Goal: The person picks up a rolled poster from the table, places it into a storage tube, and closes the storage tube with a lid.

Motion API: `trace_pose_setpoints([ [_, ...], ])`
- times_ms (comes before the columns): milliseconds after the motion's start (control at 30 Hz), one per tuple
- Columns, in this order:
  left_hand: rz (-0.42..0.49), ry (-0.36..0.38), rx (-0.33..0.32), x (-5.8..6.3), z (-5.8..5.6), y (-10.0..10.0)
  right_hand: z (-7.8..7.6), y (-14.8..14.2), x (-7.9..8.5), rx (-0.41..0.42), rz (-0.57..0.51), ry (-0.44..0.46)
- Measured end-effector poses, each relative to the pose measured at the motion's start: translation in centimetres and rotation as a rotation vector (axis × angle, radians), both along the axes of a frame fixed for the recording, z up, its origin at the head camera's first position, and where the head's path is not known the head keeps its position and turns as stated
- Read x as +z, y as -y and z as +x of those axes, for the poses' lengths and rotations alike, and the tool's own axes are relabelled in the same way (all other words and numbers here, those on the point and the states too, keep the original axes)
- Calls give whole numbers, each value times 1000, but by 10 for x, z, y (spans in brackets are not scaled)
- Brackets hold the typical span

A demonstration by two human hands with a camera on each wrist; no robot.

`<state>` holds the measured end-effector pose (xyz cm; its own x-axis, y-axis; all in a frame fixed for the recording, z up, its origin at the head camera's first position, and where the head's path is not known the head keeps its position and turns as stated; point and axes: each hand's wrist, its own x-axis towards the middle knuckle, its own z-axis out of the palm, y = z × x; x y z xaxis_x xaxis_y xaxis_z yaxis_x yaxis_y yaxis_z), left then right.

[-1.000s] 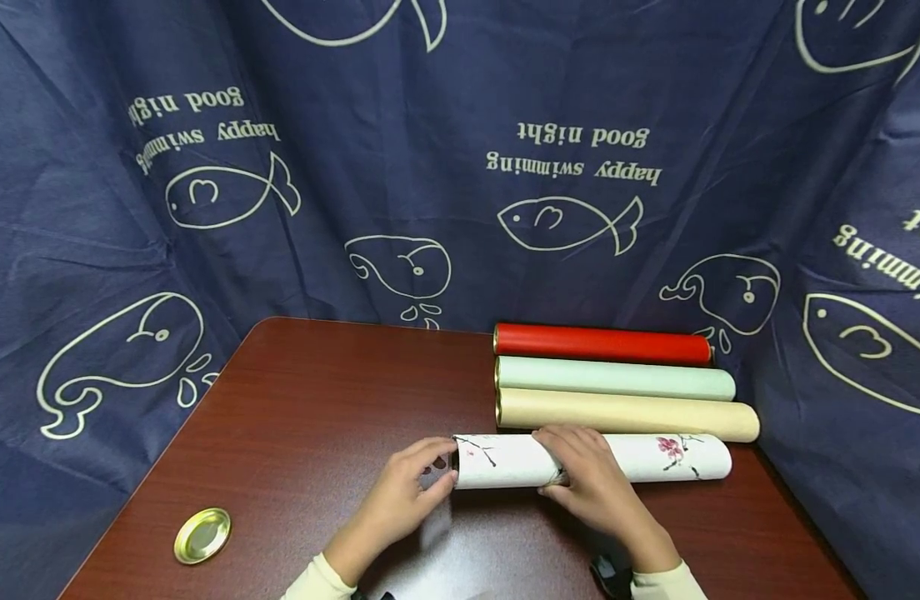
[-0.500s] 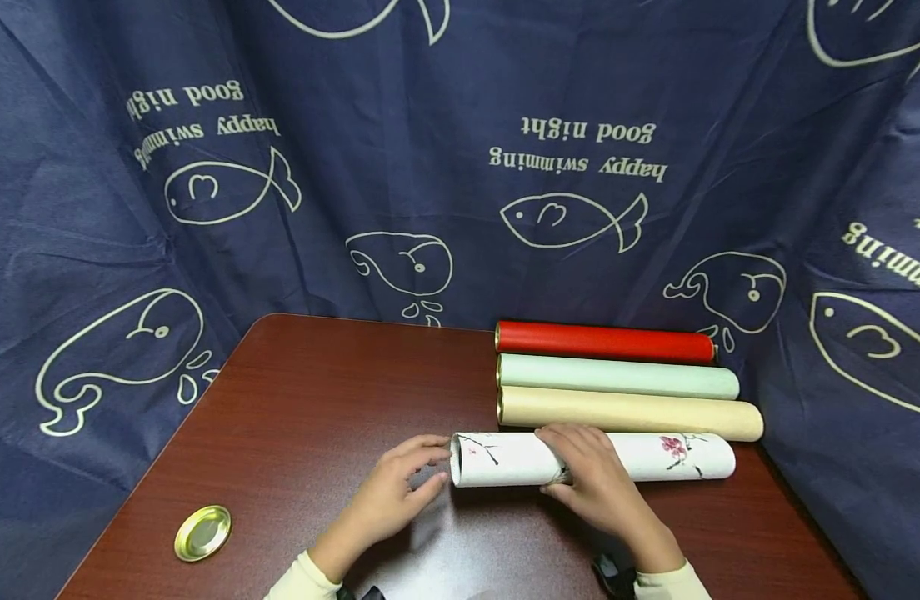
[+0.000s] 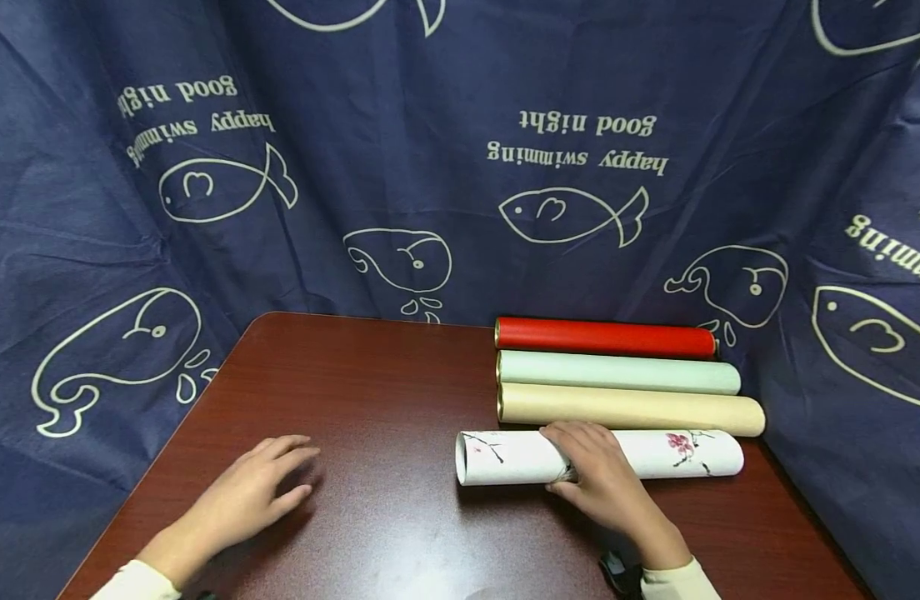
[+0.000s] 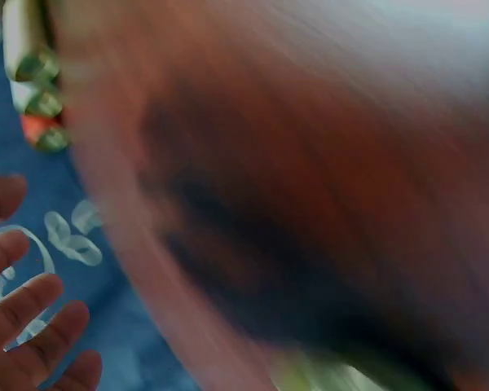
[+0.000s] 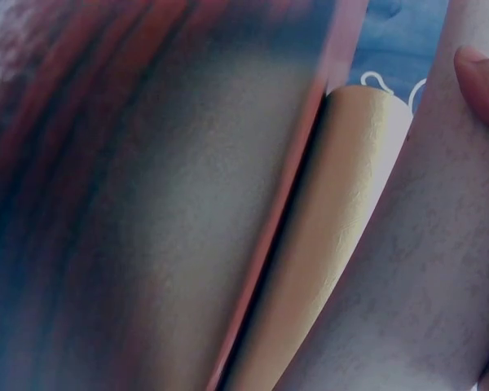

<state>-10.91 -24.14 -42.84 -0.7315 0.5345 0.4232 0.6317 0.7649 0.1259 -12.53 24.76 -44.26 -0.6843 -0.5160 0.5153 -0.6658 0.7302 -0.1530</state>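
Observation:
A white tube (image 3: 505, 457) with plum-blossom branches lies crosswise on the table in the head view, its hollow left end uncovered. My right hand (image 3: 602, 479) grips it around the middle, fingers over the top and thumb on the near side. In the right wrist view the tube (image 5: 424, 269) fills the right part. My left hand (image 3: 250, 492) is well left of the tube, over the table, with fingers spread and holding nothing. In the left wrist view, a blurred gold-coloured lid (image 4: 318, 375) shows at the bottom edge; in the head view it is hidden by the left hand and forearm.
Behind the white tube lie a cream tube (image 3: 632, 408), a pale green tube (image 3: 617, 372) and a red tube (image 3: 602, 337), side by side. The brown table (image 3: 370, 383) ends against a dark blue curtain (image 3: 445, 167) with fish drawings.
My left hand has left the white tube's left end and moved far left over the lid's spot. Something dark at that end is gone and its hollow shows. My right hand keeps its grip.

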Motion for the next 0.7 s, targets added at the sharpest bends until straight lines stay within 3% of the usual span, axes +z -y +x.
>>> trace_pose_setpoints([
  [133, -102, 63, 70, -3, 6, 46, 0, -2, 1, -10, -5, -1],
  [200, -131, 121, 109, -5, 12, 63, -1, -2, 1, -9, -7, 1],
  [300, -140, 150, 149, -7, 21, 81, -3, -1, 2, -7, -10, 1],
  [433, -155, 196, 157, -11, 26, 94, -4, 0, 2, -14, -12, -4],
  [600, -192, 415, 183, -15, 30, 99, -4, 0, 2, -13, -17, -5],
  [700, -196, 457, 180, -16, 30, 99, -4, -2, 2, -13, -24, -9],
])
